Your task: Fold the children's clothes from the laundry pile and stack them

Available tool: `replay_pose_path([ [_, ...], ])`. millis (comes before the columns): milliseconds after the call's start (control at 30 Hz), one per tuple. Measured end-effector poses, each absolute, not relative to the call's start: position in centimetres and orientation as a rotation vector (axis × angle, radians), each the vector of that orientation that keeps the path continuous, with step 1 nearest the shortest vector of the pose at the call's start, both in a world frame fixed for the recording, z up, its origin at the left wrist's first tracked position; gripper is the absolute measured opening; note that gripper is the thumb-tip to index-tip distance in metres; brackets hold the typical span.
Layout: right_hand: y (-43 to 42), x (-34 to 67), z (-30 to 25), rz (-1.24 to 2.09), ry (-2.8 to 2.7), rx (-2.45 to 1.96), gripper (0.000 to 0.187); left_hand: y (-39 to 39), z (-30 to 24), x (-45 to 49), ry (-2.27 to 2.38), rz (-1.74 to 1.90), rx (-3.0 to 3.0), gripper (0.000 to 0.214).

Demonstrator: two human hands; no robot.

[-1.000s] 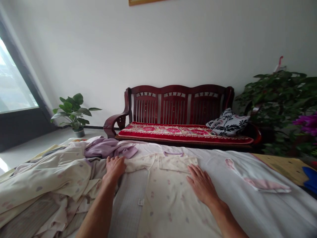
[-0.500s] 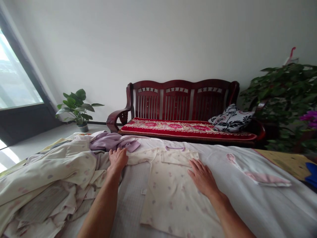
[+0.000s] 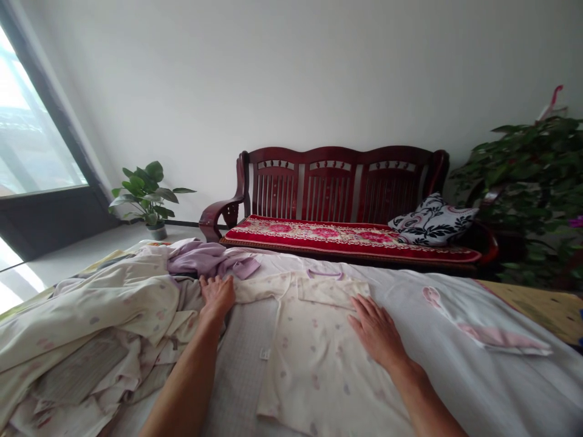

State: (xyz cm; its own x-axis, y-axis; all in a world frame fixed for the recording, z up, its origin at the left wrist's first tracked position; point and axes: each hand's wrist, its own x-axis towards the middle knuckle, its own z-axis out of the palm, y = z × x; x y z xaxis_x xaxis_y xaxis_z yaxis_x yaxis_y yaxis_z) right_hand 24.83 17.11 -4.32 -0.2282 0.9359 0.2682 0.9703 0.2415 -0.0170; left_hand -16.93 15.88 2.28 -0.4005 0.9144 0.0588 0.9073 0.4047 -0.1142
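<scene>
A cream long-sleeved child's shirt [image 3: 328,358] with small faded prints and a lilac neckline lies spread on the white cover. One sleeve is folded across its chest; the other stretches out to the left. My left hand [image 3: 217,295] rests at the cuff of that outstretched sleeve, fingers forward and slightly apart, with its underside hidden. Flat on the shirt's right side, just below the folded sleeve's end, lies my right hand [image 3: 376,328] with fingers spread. Left of my left arm is a heap of rumpled clothes [image 3: 91,315], with a lilac garment [image 3: 203,258] on its far side.
A folded pale garment with pink trim [image 3: 496,331] lies on the white cover [image 3: 410,303] to the right, near a yellowish cloth [image 3: 537,306]. Beyond stands a dark red wooden bench [image 3: 325,182] with a patterned cushion [image 3: 437,224]. Potted plants [image 3: 150,194] flank it.
The view has turned slightly left, so the surroundings appear a little further right. Both hands stay in nearly the same places on the shirt.
</scene>
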Motion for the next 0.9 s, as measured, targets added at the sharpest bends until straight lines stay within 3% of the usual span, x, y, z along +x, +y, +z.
replay_pose_path([
  [267,17.1,24.9,-4.3,-0.230,-2.284,-1.775,0.052,15.7,2.2,-16.8,-2.605,0.037,-1.669,0.045],
  [467,17.1,24.8,-4.3,-0.189,-2.265,-1.781,0.050,15.5,4.9,-16.5,-2.547,-0.266,-1.675,0.038],
  [667,16.9,24.8,-3.6,-0.147,-2.219,-1.659,0.045,15.8,6.6,-10.9,-2.393,-1.396,-1.940,0.030],
  [800,16.0,23.6,-2.0,0.084,-2.087,-1.448,0.038,15.4,3.8,-3.9,-2.171,-2.534,-2.326,0.046],
  [900,15.0,21.9,-0.9,0.450,-1.944,-1.411,0.047,14.6,1.5,0.2,-2.125,-2.920,-2.546,0.061],
])
